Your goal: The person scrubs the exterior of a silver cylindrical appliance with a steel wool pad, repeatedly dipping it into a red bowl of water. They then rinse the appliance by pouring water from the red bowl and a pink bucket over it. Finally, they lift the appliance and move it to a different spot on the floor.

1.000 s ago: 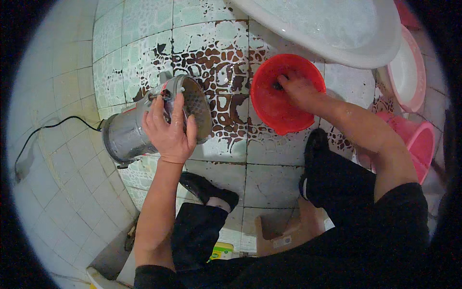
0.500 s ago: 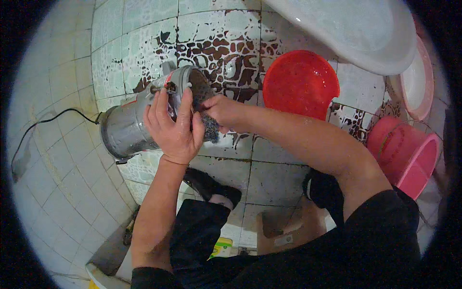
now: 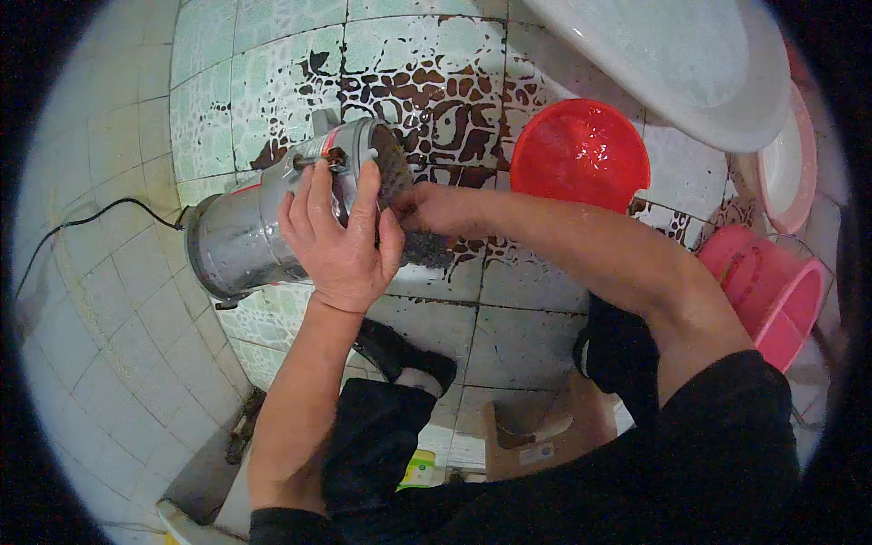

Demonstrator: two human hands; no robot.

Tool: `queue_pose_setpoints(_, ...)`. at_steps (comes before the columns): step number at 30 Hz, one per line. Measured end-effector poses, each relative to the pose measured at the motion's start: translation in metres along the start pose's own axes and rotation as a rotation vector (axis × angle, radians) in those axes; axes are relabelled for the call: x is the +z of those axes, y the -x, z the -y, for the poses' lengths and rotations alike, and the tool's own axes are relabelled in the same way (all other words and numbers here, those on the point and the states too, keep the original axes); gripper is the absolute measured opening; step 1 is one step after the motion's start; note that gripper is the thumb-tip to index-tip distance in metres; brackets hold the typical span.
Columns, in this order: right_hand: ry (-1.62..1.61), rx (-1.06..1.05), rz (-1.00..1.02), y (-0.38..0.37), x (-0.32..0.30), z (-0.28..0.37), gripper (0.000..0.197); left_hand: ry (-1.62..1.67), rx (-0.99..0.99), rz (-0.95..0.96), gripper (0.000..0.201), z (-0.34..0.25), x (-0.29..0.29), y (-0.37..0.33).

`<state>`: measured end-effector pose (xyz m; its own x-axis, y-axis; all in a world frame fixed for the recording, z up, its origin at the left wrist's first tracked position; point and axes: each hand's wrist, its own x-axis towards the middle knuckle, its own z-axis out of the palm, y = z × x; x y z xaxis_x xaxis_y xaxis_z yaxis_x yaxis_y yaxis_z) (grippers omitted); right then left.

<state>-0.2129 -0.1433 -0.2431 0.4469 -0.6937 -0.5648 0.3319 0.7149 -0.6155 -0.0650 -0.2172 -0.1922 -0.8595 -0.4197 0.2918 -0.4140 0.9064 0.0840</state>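
A grey metal cylinder-shaped appliance (image 3: pixel 241 238) lies on its side on the wet tiled floor, its open mouth facing right. My left hand (image 3: pixel 341 241) rests on its upper side near the mouth, fingers spread and stretched out. My right hand (image 3: pixel 445 211) is at the mouth, its fingers curled round a dark, bristly scrubber (image 3: pixel 425 249). The scrubber shows just below the hand, beside the rim. The fingertips of my right hand are partly hidden, and so is the inside of the appliance.
A red plastic basin (image 3: pixel 581 154) stands to the right on the floor. Farther right are a pink bucket (image 3: pixel 767 291) and a large white tub (image 3: pixel 636 82). A black cord (image 3: pixel 100 218) runs left from the appliance. A brown plastic stool (image 3: pixel 536 445) is near my legs.
My right hand and the scrubber have shifted slightly right and down at the mouth. The left hand stays on the appliance. The whole view has shifted a little.
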Motion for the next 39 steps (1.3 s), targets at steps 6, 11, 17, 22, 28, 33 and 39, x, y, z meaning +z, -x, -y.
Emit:
queue_pose_setpoints(6,0.587,-0.361,-0.167,-0.040,-0.025,-0.051,0.032,0.029,0.017,-0.015,0.049,0.000,0.003,-0.005)
queue_pose_setpoints(11,0.999,-0.304,-0.538,-0.053,-0.025,-0.062,0.050,0.028,0.018,-0.024,0.049,-0.003,0.003,-0.004)
queue_pose_setpoints(17,-0.117,0.014,-0.046,-0.014,-0.004,-0.003,0.028,-0.010,-0.026,0.000,0.048,-0.001,0.000,0.002)
queue_pose_setpoints(22,0.492,-0.587,-0.250,-0.047,-0.008,-0.054,0.035,0.023,0.017,-0.012,0.043,-0.004,0.002,-0.002)
queue_pose_setpoints(28,1.238,-0.314,-0.556,-0.011,-0.014,-0.047,0.040,0.024,0.007,0.016,0.037,-0.005,0.000,-0.002)
queue_pose_setpoints(33,1.052,-0.723,-0.489,0.074,-0.035,-0.007,0.028,0.046,0.019,-0.018,0.060,0.001,-0.004,0.001)
queue_pose_setpoints(39,1.215,-0.305,-0.781,0.131,-0.135,-0.058,0.029,0.109,0.000,0.125,0.053,-0.008,-0.021,-0.009)
